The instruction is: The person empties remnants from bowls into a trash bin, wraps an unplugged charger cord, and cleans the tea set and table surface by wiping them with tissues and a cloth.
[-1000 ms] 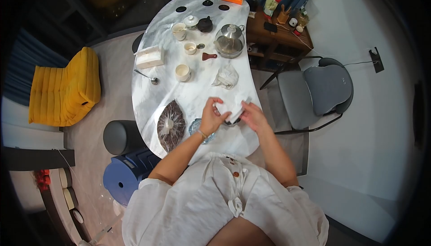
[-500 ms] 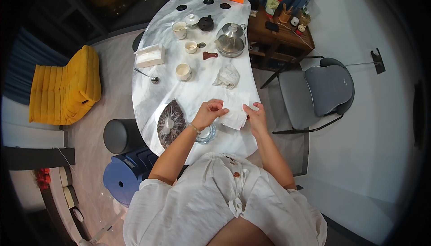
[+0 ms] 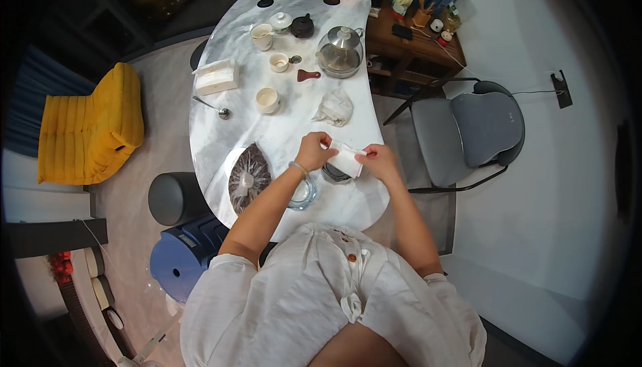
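A folded white tissue is stretched between my two hands above the near part of the marble table. My left hand pinches its left edge, and my right hand pinches its right edge. Partly hidden under the tissue is a dark round container. Beside my left wrist stands a clear bluish glass dish. Further left, a plastic-wrapped dark bundle lies on a white plate. A crumpled white tissue or bag rests beyond my hands.
On the marble table stand a glass kettle, a black teapot, pale cups, a tissue box and a ladle. A grey chair is at the right, a blue container at the lower left.
The tissue was spread wider half a second ago and is now folded smaller between my hands. The dark container beneath shows more. The whole view has shifted slightly.
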The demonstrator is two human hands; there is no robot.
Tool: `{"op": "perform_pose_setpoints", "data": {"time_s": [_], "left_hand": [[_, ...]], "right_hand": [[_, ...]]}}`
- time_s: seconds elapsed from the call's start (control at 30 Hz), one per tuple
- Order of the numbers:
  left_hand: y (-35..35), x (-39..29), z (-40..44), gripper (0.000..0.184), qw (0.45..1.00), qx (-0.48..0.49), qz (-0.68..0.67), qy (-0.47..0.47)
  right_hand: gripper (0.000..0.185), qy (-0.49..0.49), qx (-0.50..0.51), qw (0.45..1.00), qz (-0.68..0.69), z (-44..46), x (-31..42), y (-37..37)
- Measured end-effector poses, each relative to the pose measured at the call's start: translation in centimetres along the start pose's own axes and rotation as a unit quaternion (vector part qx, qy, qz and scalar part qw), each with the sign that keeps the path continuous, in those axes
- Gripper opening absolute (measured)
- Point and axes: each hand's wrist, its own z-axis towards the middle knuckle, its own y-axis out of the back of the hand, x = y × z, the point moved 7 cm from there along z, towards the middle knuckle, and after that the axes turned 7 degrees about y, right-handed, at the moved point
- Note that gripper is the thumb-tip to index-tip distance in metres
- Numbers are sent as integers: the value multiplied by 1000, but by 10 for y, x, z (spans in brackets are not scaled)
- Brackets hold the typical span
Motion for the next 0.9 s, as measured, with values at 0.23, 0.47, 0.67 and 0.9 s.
{"op": "perform_pose_setpoints", "data": {"time_s": [0.23, 0.47, 0.67, 0.9], "left_hand": [[-11, -14, -29, 19, 973, -138, 184, -11], [-28, -19, -39, 14, 946, -118, 226, -201], [-55, -8, -27, 14, 883, 0, 439, -164], [-58, -13, -23, 17, 885, -37, 419, -200]], "right_hand": [[28, 6, -49, 965, -258, 2, 1, -23], [21, 135, -86, 902, -400, 5, 8, -36], [13, 98, -77, 920, -371, 3, 6, -37], [16, 68, 13, 969, -238, 2, 1, -60]]}}
